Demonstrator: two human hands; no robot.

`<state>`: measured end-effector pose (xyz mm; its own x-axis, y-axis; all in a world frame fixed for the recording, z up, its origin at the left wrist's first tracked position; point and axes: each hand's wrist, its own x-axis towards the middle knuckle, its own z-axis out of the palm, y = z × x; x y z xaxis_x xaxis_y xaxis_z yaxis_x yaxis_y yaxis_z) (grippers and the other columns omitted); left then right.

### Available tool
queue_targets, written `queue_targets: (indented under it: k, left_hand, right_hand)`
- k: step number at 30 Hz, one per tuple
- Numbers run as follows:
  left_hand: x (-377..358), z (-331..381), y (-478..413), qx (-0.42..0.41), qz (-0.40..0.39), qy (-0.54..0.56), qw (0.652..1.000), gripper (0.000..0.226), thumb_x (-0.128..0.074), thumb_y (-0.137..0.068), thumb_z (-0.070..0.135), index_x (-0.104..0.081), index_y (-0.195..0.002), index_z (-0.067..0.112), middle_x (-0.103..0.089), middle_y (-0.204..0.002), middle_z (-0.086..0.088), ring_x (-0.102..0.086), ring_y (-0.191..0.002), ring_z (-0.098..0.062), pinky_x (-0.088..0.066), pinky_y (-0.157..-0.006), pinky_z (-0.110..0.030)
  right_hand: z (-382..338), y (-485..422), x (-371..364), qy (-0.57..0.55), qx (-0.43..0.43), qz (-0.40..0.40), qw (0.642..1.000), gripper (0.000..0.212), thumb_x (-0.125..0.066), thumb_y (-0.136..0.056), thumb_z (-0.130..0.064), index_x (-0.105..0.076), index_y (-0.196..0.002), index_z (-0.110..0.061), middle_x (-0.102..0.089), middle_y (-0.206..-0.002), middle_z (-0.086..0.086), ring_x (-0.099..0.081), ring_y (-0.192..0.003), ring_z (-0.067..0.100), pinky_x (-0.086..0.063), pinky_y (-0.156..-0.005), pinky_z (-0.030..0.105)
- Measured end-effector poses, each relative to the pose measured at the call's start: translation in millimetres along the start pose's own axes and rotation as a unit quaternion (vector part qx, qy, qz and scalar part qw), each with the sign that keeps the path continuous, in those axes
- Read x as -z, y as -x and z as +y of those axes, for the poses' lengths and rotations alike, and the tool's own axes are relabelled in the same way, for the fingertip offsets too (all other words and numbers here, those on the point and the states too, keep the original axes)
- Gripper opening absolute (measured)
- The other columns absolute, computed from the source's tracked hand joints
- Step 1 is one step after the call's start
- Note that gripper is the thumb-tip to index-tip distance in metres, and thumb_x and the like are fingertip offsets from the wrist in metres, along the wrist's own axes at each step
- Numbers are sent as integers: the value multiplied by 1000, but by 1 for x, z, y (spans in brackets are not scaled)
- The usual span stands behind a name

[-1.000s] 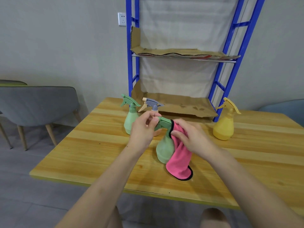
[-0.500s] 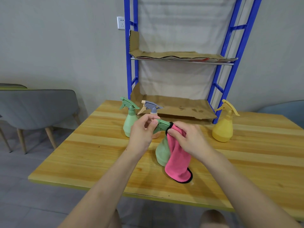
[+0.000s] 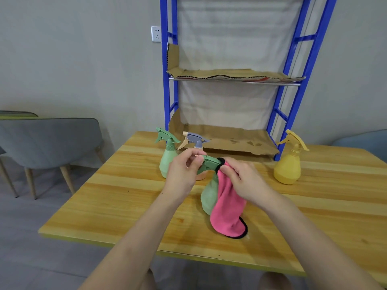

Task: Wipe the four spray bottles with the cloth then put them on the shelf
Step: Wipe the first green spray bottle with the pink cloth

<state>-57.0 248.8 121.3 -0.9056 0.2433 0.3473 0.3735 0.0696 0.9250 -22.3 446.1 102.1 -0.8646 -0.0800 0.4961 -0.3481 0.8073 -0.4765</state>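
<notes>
— Well, what were the hands doing when you looked over?
— Both were busy on one green spray bottle (image 3: 208,198) near the middle of the desk (image 3: 125,195). The left hand (image 3: 182,170) pinched its trigger head between thumb and fingers. The right hand (image 3: 244,182) gripped a pink cloth (image 3: 228,214) against the bottle's neck. The two hands were close together, not touching.
— And the cloth?
— It hung down the bottle's right side, with its black-edged end lying on the desk.
— Anything in the bottles?
— I couldn't tell, as all four were opaque. A second green bottle (image 3: 167,161) stood behind the left hand. Just beside it was a peach bottle (image 3: 196,141) with a grey-blue trigger, its body mostly hidden by that hand. A yellow bottle (image 3: 288,167) stood well apart on the right, by the foot of the shelf (image 3: 165,91).
— What about the shelf itself?
— It had a blue frame and stood at the desk's far edge. It had two tiers, and each carried a sheet of cardboard (image 3: 226,139).
— And around it?
— A grey chair (image 3: 48,139) stood left of the desk, and a wall socket (image 3: 156,34) sat beside the frame.
</notes>
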Motion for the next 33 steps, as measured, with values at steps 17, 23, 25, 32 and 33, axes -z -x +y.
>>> queue_targets:
  k: [17, 23, 25, 32, 33]
  left_hand:
    - [-14, 7, 3, 21, 77, -49, 996, 14, -61, -103, 18, -68, -115, 15, -68, -100, -13, -60, -70, 9, -49, -60, -7]
    - [-36, 5, -6, 55, 79, -241, 966, 50, -66, -82, 71, -60, -118, 36, -57, -115, 14, -58, -105, -11, -46, -96, -45]
    - [-40, 8, -6, 56, 74, -242, 966, 46, -70, -84, 64, -61, -120, 37, -52, -122, 13, -56, -114, -13, -41, -104, -49]
    - [-33, 14, -11, 35, 57, -194, 979, 62, -82, -83, 46, -50, -135, 39, -49, -129, 0, -57, -109, -17, -53, -99, -44]
    - [-32, 15, -12, 31, 56, -183, 981, 61, -84, -82, 44, -47, -131, 42, -49, -131, -1, -57, -108, -15, -54, -97, -44]
  right_hand:
    - [-4, 38, 33, -209, -130, 169, 954, 10, -67, -99, -20, -74, -98, -27, -72, -95, -13, -66, -96, 7, -52, -84, 35]
    - [-3, 35, 22, -209, -127, 165, 955, 13, -68, -98, -16, -77, -104, -23, -76, -101, -8, -68, -99, 12, -54, -90, 39]
    - [-1, 36, 20, -197, -124, 154, 960, 18, -66, -99, -13, -77, -107, -24, -76, -103, -10, -68, -102, 11, -53, -93, 39]
    - [-5, 44, 23, -231, -145, 164, 948, 18, -71, -96, -15, -76, -107, -29, -76, -99, -13, -69, -97, 9, -55, -87, 36]
    - [-6, 43, 22, -241, -155, 175, 942, 16, -73, -94, -16, -74, -104, -29, -76, -96, -11, -69, -93, 10, -55, -84, 40]
